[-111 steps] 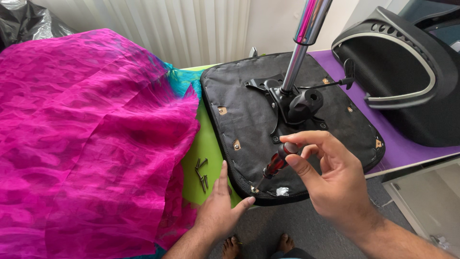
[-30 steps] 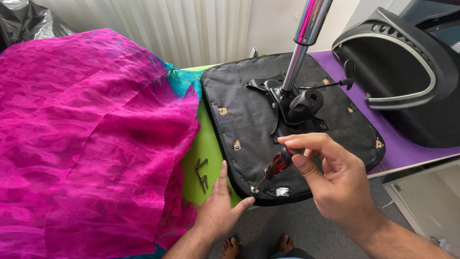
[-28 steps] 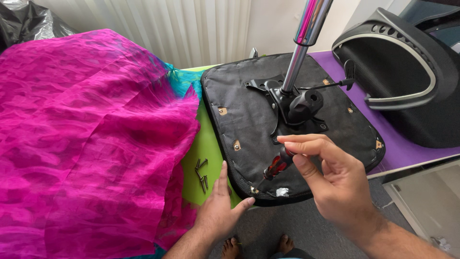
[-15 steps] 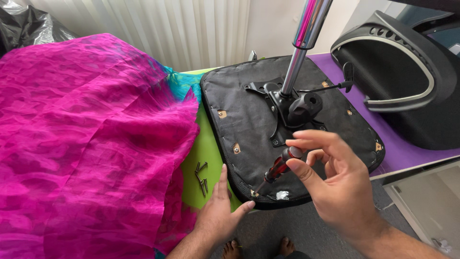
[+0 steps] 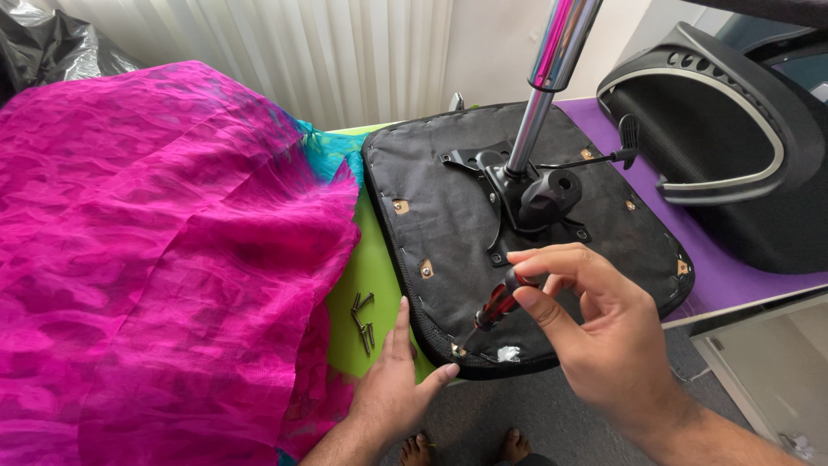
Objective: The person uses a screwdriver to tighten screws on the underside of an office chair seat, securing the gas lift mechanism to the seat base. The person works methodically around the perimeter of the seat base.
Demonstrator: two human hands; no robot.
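An upturned black chair seat [image 5: 448,216] lies on a table, with a metal mechanism [image 5: 526,194] and a chrome gas cylinder [image 5: 552,69] rising from it. My right hand [image 5: 604,336] grips a screwdriver with a red and black handle [image 5: 493,306]; its tip sits at a spot near the seat's front left corner. My left hand [image 5: 397,388] rests flat at the seat's front edge, thumb against the rim. Several loose screws [image 5: 362,315] lie on the green surface just left of the seat.
A large magenta sheer cloth [image 5: 155,259] covers the left of the table. A black chair backrest [image 5: 733,147] lies on a purple surface [image 5: 733,285] at right. White vertical blinds [image 5: 328,43] stand behind. My bare feet [image 5: 470,449] show on the grey floor below.
My right hand has shifted its fingers on the screwdriver handle while the tip stays at the same corner spot. The left hand and the seat have held still.
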